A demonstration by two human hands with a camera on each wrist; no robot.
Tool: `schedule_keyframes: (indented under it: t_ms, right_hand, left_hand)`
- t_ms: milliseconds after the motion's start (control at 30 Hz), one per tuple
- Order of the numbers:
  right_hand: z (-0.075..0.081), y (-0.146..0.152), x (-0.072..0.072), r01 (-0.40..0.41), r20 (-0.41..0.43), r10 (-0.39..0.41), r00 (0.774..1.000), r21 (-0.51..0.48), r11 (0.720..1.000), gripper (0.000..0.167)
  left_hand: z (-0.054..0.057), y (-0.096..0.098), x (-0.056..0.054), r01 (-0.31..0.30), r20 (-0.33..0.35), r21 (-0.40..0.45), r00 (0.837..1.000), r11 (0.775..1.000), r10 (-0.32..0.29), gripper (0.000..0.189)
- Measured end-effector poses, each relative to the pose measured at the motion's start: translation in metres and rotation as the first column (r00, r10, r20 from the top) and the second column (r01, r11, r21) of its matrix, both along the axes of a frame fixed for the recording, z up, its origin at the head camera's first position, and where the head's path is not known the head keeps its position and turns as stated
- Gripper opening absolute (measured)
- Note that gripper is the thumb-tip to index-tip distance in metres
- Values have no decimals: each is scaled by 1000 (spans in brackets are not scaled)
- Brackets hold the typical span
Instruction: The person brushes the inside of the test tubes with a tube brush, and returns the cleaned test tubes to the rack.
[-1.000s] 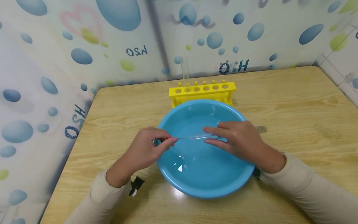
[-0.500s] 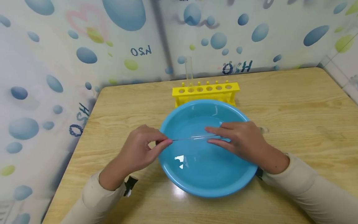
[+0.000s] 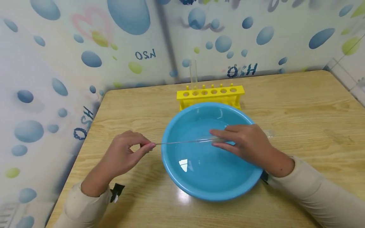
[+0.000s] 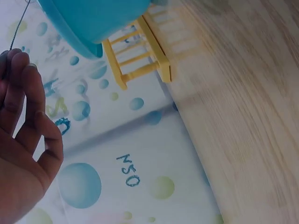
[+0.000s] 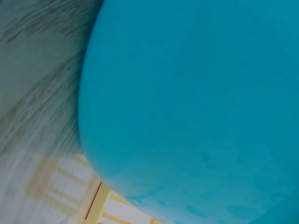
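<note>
Over the blue basin (image 3: 212,196), my right hand (image 3: 245,142) holds a clear glass test tube (image 3: 203,140) between thumb and fingers, its mouth facing left. A thin wire-handled test tube brush (image 3: 176,142) runs into that mouth, its bristly end inside the tube near my right fingertips. My left hand (image 3: 125,153) pinches the far end of the wire between thumb and forefinger, left of the basin's rim. In the left wrist view, the wire (image 4: 19,25) rises from the left fingertips. The right wrist view is mostly filled by the basin's outer side (image 5: 187,102).
Behind the basin stands a yellow test tube rack (image 3: 211,92), with another clear test tube (image 3: 193,74) upright in it. The basin has water in it. A wall (image 3: 114,57) printed with blue drops borders the wooden table (image 3: 308,126) at the back and left.
My left hand has moved left, past the basin's rim, drawing more of the brush's wire out of the tube. The right hand keeps its hold on the tube, almost still.
</note>
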State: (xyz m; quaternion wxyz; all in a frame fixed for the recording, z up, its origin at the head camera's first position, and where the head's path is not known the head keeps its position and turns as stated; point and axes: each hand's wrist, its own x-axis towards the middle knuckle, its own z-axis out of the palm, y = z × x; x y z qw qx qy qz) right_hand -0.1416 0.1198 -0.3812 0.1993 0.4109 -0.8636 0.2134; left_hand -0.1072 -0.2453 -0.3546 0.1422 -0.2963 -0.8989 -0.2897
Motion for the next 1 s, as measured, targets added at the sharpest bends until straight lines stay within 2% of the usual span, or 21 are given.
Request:
schedule_keyframes:
  t_ms: [233, 367, 433, 567, 733, 867, 1000]
  right_hand:
    - [0, 0, -1, -12, 5, 12, 1000, -5, 1000, 45]
    - [0, 0, 0, -10, 13, 10, 1000, -1, 1000, 46]
    - [0, 0, 1, -4, 17, 4, 1000, 1, 1000, 45]
    - [0, 1, 0, 11, 6, -11, 1000, -5, 1000, 43]
    - [-2, 1, 1, 20, 2, -20, 1000, -14, 1000, 44]
    - [-1, 1, 1, 31, 7, -31, 1000, 1, 1000, 43]
    - [-1, 2, 0, 40, 6, -41, 999, 15, 999, 42]
  left_hand:
    - [0, -15, 0, 15, 51, 20, 999, 1000, -16, 20]
    - [-1, -18, 0, 36, 113, 59, 993, 998, -43, 21]
    - [0, -18, -1, 34, 168, 74, 985, 997, -46, 19]
    - [1, -15, -2, -14, 276, 77, 961, 997, -8, 20]
    - [-3, -13, -3, -40, 365, 74, 931, 996, 10, 27]
    - [-7, -8, -5, -43, 410, 71, 912, 997, 10, 31]
    - [-8, -2, -6, -60, 408, 86, 913, 994, 20, 30]
